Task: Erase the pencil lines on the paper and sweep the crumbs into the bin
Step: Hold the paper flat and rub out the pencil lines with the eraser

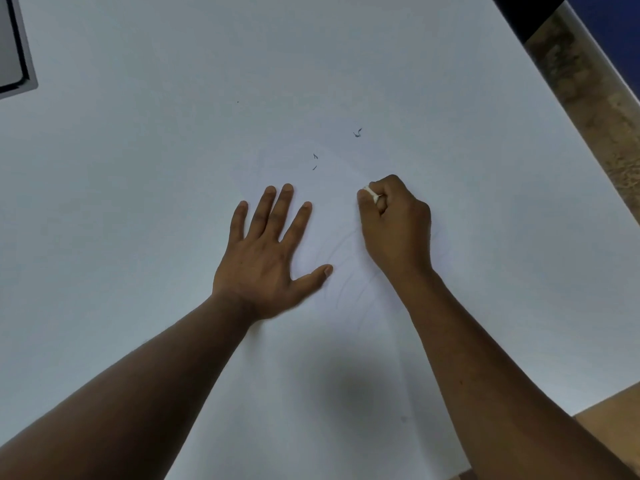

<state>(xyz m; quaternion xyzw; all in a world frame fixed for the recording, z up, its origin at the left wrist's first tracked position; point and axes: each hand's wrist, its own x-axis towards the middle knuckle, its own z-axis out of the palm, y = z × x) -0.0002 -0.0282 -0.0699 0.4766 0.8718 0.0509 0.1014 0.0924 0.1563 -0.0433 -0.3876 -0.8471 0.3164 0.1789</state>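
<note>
A white sheet of paper (pixel 346 341) lies on the white table, its edges hard to make out. Faint curved pencil lines (pixel 346 271) run between my two hands. My left hand (pixel 266 258) presses flat on the paper, fingers spread. My right hand (pixel 394 223) is closed on a small white eraser (pixel 371 192), which pokes out between thumb and fingers and rests on the paper. Dark eraser crumbs (pixel 357 133) lie beyond my hands, and a few more crumbs (pixel 314 161) sit closer to my left fingertips. No bin is in view.
A grey device with a dark border (pixel 15 57) sits at the table's far left corner. The table's right edge (pixel 588 109) runs diagonally, with speckled brown floor (pixel 595 109) beyond it. A tan surface (pixel 613 420) shows at the lower right.
</note>
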